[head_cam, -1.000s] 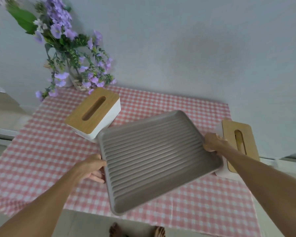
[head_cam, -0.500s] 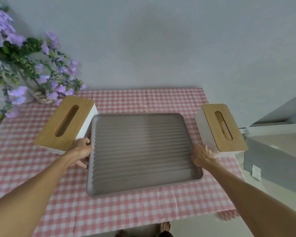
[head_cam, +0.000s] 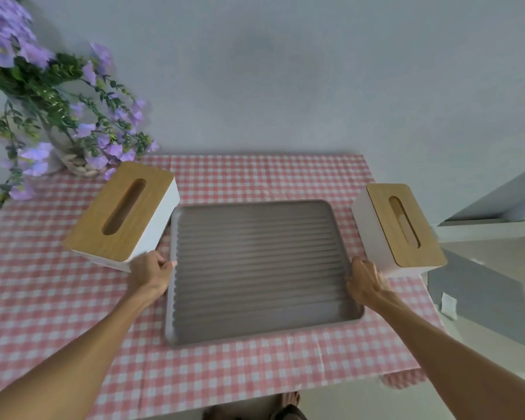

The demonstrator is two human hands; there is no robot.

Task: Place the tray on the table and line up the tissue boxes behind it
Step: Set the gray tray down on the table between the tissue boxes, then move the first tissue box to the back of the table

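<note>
At far left we see purple flowers in a vase at the back corner of the bench, which wears a pink checked cloth. Next, the left tissue box lies angled, touching the tray's corner. Our left hand grips the left rim of the ribbed grey tray, flat at centre; our right hand grips its right rim. The right tissue box stands just beside it.

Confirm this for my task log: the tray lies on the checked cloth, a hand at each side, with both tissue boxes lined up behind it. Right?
Not quite. In the head view the tissue boxes stand beside the tray, one at each side, not behind it. The rest holds.
</note>
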